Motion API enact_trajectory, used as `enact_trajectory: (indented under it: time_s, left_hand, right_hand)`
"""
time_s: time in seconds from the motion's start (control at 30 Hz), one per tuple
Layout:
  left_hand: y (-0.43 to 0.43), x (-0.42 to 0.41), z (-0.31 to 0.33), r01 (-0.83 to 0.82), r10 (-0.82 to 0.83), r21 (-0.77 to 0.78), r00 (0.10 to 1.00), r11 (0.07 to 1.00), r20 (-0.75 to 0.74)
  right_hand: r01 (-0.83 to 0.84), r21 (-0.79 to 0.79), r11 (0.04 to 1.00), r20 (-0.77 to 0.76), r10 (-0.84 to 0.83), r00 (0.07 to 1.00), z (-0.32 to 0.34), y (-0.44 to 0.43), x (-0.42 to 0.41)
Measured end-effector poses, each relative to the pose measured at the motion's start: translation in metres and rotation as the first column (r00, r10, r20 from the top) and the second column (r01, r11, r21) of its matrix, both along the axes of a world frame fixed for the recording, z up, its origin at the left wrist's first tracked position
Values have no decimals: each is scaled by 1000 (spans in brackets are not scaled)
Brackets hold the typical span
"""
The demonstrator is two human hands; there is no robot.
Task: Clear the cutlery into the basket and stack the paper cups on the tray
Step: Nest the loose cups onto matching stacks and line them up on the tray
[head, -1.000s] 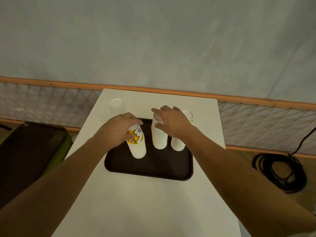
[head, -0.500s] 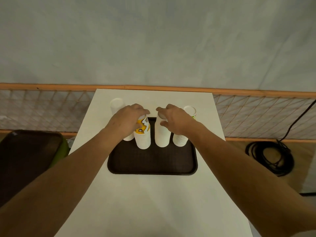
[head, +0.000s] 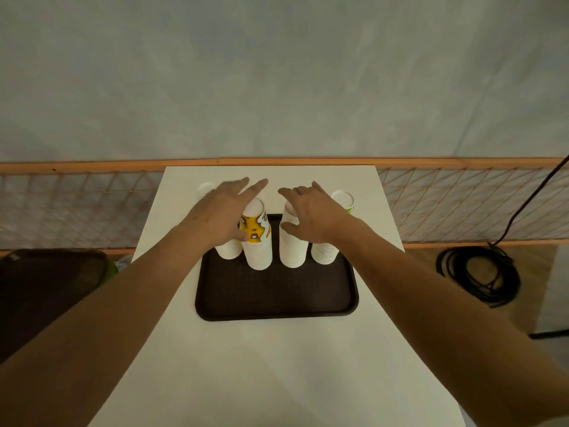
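Along the far edge of the tray (head: 277,291) on the desk (head: 277,371), four cup stacks (head: 258,254) stand upright in a row, kept together, we judge, for steadiness. Our left hand (head: 220,220) and right hand (head: 314,215) hover over them, fingers spread, gripping nothing.

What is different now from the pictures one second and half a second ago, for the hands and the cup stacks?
The left hand let go of the yellow-printed cup stack and spread its fingers forward. The right hand also opened above the plain white cup stack. All four stacks remain upright on the brown tray.
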State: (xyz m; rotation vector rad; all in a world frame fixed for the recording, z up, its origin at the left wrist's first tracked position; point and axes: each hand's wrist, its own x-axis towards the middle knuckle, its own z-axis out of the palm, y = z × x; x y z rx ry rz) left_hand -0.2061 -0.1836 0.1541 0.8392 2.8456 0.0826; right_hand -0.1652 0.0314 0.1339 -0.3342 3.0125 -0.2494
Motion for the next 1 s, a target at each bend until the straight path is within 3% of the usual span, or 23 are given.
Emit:
enact_trajectory:
  time_s: [0.13, 0.23, 0.4, 0.5, 1.0]
  left_hand:
    - [-22, -26, 9, -84, 69, -125, 990, 989, -120]
    - [-30, -38, 7, -108, 95, -178, 993, 978, -77]
    - [-32, -43, -8, -86, 93, -113, 994, 990, 51]
    - [-35, -44, -13, -79, 81, -63, 996, 995, 27]
    - [-55, -25, -18, -52, 56, -96, 997, 994, 49]
  right_hand:
    - [-64, -41, 997, -95, 60, 994, 3, -19, -6]
    - [-133, -18, 991, -100, 130, 986, 3, -36, -14]
    - [-141, 17, 990, -26, 142, 990, 0, -55, -26]
    - [-126, -35, 991, -13, 125, 992, -5, -58, -31]
    - [-68, -159, 985, 46, 76, 996, -4, -64, -29]
